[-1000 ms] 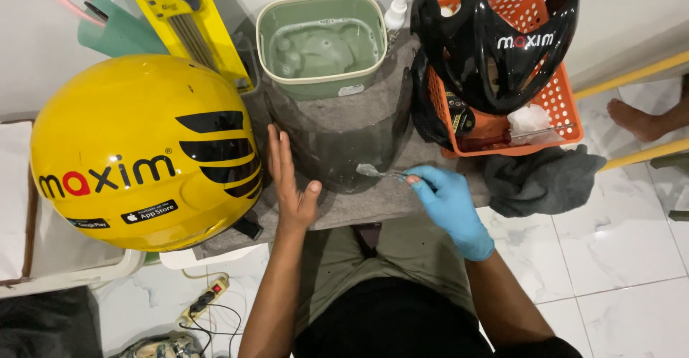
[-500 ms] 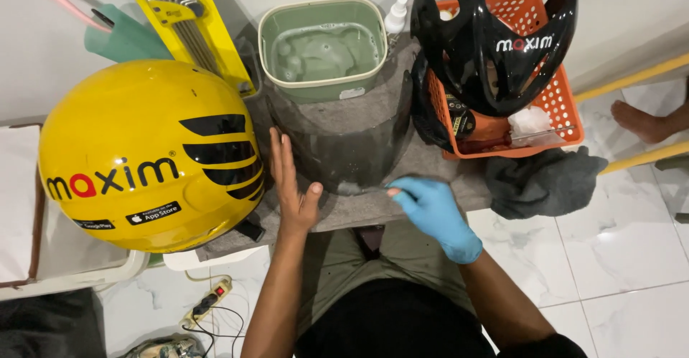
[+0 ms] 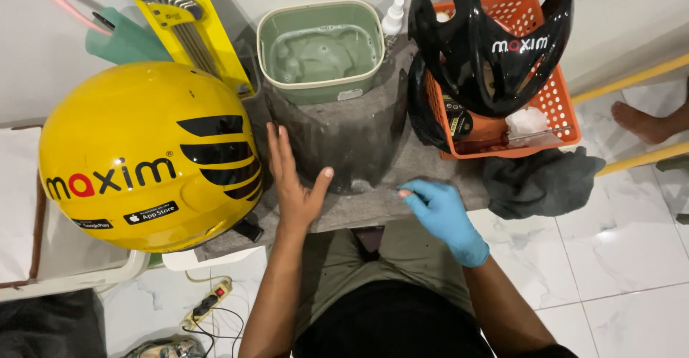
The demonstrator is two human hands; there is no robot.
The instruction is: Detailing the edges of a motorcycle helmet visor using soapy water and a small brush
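A dark tinted helmet visor [image 3: 352, 143] lies curved side up on a grey cloth [image 3: 359, 211] over a small table in front of me. My left hand [image 3: 294, 179], bare, rests flat on the visor's left part with the fingers spread. My right hand [image 3: 438, 211], in a blue glove, has its fingers pinched together at the visor's lower right edge. A thin tool seen in it earlier is hidden by the fingers now. A big yellow helmet [image 3: 143, 157] sits just left of my left hand.
A green tub [image 3: 323, 89] of cloudy water stands behind the visor. An orange basket [image 3: 556, 100] at the right holds a black helmet part [image 3: 488, 64]. A dark rag [image 3: 538, 182], a yellow hex key pack [image 3: 186, 21], a white bottle [image 3: 392, 17], a floor power strip [image 3: 208, 304] and another person's foot [image 3: 642, 121] are around.
My right hand has slid left and down along the visor's lower edge, and the thin tool that stuck out of it no longer shows. My left hand has stayed on the visor.
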